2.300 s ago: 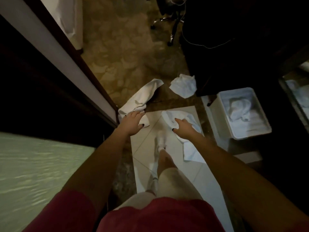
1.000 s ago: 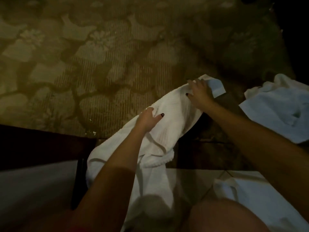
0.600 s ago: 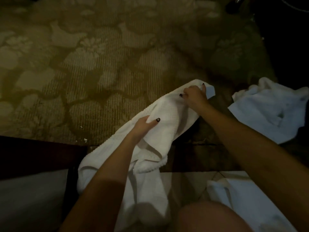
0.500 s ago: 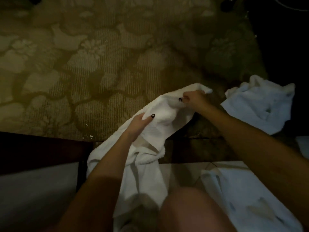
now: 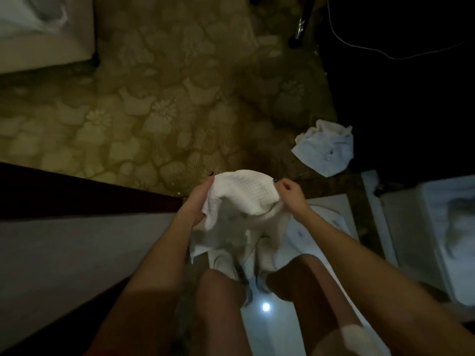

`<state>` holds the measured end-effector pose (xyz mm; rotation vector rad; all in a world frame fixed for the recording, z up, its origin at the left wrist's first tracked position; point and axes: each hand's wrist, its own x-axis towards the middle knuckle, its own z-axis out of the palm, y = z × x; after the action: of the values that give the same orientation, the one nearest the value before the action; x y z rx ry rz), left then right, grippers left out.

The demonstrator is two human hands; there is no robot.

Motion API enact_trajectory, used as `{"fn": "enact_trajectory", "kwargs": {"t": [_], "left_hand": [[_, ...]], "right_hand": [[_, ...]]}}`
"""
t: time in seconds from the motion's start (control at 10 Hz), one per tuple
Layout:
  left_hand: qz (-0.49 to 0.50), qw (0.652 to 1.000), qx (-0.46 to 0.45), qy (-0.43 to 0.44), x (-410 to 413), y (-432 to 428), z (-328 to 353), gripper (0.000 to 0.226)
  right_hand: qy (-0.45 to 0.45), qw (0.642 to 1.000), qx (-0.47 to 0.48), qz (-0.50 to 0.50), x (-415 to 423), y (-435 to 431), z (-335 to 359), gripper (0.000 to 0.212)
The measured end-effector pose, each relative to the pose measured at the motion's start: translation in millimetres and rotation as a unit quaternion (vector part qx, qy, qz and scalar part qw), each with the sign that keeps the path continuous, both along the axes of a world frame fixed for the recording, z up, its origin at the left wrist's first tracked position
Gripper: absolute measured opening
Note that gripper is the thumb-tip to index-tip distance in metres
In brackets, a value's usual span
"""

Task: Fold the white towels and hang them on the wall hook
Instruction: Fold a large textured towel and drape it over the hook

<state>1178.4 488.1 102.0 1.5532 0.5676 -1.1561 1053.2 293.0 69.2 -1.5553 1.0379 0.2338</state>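
A white waffle-weave towel (image 5: 244, 199) is lifted off the floor and hangs between my hands in front of my knees. My left hand (image 5: 199, 199) grips its left edge. My right hand (image 5: 290, 192) pinches its right edge at the top. The lower part of the cloth drapes down toward my legs. A second white towel (image 5: 325, 150) lies crumpled on the carpet to the right. A third towel (image 5: 321, 222) lies flat on the white tile under my right forearm, partly hidden. No wall hook is in view.
A white bin (image 5: 437, 227) with something pale inside stands at the right. A dark door threshold (image 5: 90, 194) runs along the left. Patterned carpet (image 5: 154, 111) spreads ahead. A chair leg (image 5: 300, 27) and a cable (image 5: 359, 44) show at the top right.
The towel, which lay stretched over carpet and threshold, has been lifted and drawn toward me. My hands have shifted to its two top edges, and the view has pulled back.
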Motion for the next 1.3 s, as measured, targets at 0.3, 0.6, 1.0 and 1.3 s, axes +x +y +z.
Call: {"fn": "enact_trajectory", "kwargs": {"t": [0.3,0.6,1.0,1.3], "left_hand": [[0.037,0.963,-0.225,0.146,-67,9,238,0.056],[-0.075,0.881,-0.395,0.251,-170,-2,320,0.069],[-0.291,0.885,-0.277,0.235,-351,-53,360,0.049],[-0.519,0.823,-0.203,0.116,-576,-83,379,0.031]], "right_hand": [[-0.055,0.991,0.071,-0.104,-105,23,229,0.051],[-0.155,0.952,0.042,-0.259,-219,77,368,0.022],[-0.190,0.886,-0.078,-0.415,-450,97,411,0.034],[-0.210,0.839,-0.120,-0.487,-661,108,452,0.039]]}}
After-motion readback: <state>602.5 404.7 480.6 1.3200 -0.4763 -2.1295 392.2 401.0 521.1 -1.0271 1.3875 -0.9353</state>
